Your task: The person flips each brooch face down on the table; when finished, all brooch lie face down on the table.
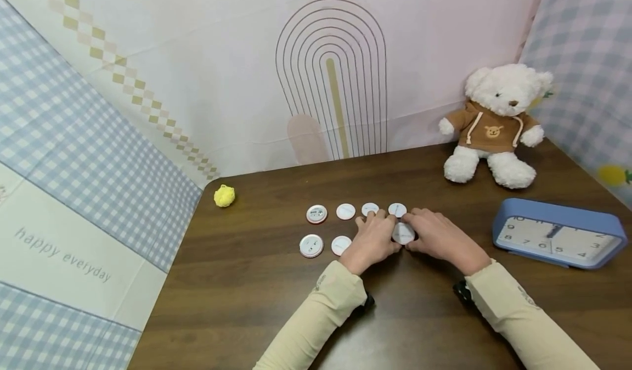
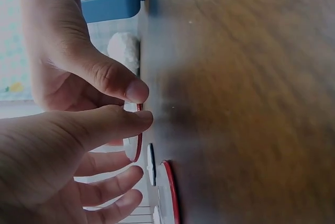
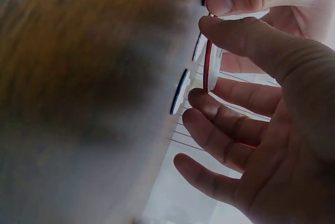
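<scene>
Both hands meet at a round white button badge (image 1: 404, 233) with a red rim. My left hand (image 1: 376, 235) holds its left side, and my right hand (image 1: 439, 235) its right side. In the left wrist view the two thumbs lie close together at the badge (image 2: 133, 148), the other fingers behind it. From the right wrist view the same badge (image 3: 212, 69) stands edge-on among the fingers, close to the tabletop. Beyond the hands lie two white badges, one nearer the left hand (image 1: 370, 208) and one nearer the right (image 1: 397, 209). A further badge (image 1: 341, 245) lies left of my left hand.
More badges lie face down to the left: one (image 1: 345, 211), a second (image 1: 317, 214) and a third (image 1: 311, 245). A blue clock (image 1: 560, 233) stands right of my right hand. At the back sit a teddy bear (image 1: 496, 123) and, far left, a yellow ball (image 1: 224, 195).
</scene>
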Demonstrator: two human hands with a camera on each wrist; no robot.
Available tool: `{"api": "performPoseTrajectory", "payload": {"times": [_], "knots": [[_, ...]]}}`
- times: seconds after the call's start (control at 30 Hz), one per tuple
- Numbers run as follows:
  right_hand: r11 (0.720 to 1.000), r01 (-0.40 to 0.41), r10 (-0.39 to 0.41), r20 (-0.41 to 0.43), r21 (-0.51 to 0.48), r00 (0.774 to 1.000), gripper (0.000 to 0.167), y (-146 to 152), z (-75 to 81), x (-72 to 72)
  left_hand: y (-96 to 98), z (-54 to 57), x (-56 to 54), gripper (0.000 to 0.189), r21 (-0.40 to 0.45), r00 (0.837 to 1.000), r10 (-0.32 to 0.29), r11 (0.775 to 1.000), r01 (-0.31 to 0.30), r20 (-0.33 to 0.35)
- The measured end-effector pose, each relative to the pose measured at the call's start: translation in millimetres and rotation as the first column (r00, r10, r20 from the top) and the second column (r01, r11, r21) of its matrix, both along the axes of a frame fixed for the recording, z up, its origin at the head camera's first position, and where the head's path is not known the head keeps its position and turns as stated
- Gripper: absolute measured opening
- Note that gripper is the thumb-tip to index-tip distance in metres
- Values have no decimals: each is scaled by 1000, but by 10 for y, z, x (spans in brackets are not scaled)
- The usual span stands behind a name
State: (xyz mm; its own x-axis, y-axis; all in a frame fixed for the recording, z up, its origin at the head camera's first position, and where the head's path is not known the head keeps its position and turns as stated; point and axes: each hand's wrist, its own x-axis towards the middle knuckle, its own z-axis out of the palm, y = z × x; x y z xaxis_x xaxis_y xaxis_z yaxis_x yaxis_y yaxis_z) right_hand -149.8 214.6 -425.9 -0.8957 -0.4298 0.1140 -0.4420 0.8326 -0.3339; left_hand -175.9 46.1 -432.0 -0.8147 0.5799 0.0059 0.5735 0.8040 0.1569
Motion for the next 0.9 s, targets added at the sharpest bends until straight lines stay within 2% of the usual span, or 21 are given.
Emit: {"api": "performPoseTrajectory", "payload": {"times": [0.17, 0.37, 0.5, 0.63, 0.9], "knots": [[1000, -20, 20, 70, 4, 997, 39, -24, 14, -29, -27, 20, -15, 36, -26, 1000, -1, 1000, 1, 25], [1000, -17, 16, 114, 6, 993, 41, -42, 29, -66, -47, 67, -55, 32, -32, 998, -29, 999, 31, 55], [1000, -16, 14, 130, 12, 991, 42, -53, 37, -94, -49, 85, -78, 31, -35, 996, -44, 998, 47, 76], [1000, -7, 5, 130, 17, 992, 41, -53, 36, -114, -42, 84, -92, 28, -47, 996, -51, 997, 54, 68], [1000, 4, -10, 212, 29, 977, 36, -39, 17, -88, -17, -19, -25, 30, -71, 999, -29, 997, 32, 45]]}}
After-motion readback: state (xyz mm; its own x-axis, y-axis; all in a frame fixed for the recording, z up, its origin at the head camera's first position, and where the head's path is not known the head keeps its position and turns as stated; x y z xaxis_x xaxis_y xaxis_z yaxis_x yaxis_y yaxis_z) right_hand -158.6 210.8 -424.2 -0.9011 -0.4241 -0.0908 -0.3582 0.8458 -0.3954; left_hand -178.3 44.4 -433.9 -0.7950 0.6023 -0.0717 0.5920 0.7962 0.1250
